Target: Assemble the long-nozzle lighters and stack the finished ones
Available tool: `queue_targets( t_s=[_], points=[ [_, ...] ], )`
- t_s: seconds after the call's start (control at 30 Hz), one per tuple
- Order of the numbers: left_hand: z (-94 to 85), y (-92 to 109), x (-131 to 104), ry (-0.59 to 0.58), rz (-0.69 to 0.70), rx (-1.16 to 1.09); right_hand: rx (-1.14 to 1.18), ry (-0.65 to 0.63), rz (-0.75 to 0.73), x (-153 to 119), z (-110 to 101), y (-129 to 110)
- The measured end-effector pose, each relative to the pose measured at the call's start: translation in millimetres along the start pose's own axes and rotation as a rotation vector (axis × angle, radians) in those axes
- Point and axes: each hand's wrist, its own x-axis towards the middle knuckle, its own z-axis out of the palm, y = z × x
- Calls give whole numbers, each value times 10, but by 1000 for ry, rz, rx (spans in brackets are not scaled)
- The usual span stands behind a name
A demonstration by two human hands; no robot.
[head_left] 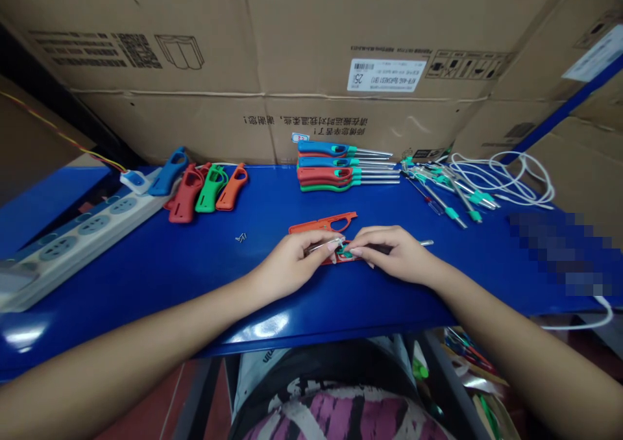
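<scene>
Forearms (204, 317) angled inward; left hand (296, 258), right hand (402, 252) close together, fingers (370, 237) bent.

Over the middle of the blue desk (204, 258), the left hand (304, 258) holds a clear part (337, 241), while the right hand (392, 255) has a thin tool (426, 243) in its grip. An orange casing half (311, 226) lies just beyond them. Along the far edge, from left to right, there are coloured casings (183, 196), stacked lighters (325, 176) and metal tubes (445, 209). Toward the left edge lies a power strip (109, 214).
</scene>
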Motion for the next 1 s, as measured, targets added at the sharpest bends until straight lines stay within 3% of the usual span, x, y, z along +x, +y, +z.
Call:
queue_targets(
  t_s=[0.17, 0.5, 0.8, 1.0],
  points=[
    [-4, -13, 20, 14, -45, -102, -14, 5, -37, 6, 21, 25],
    [-17, -17, 17, 3, -51, 14, 17, 30, -2, 4, 29, 43],
    [-23, 22, 23, -8, -32, 46, 123, 64, 123, 12, 27, 58],
    [-30, 35, 17, -17, -46, 42, 129, 57, 103, 16, 23, 43]
  ],
)
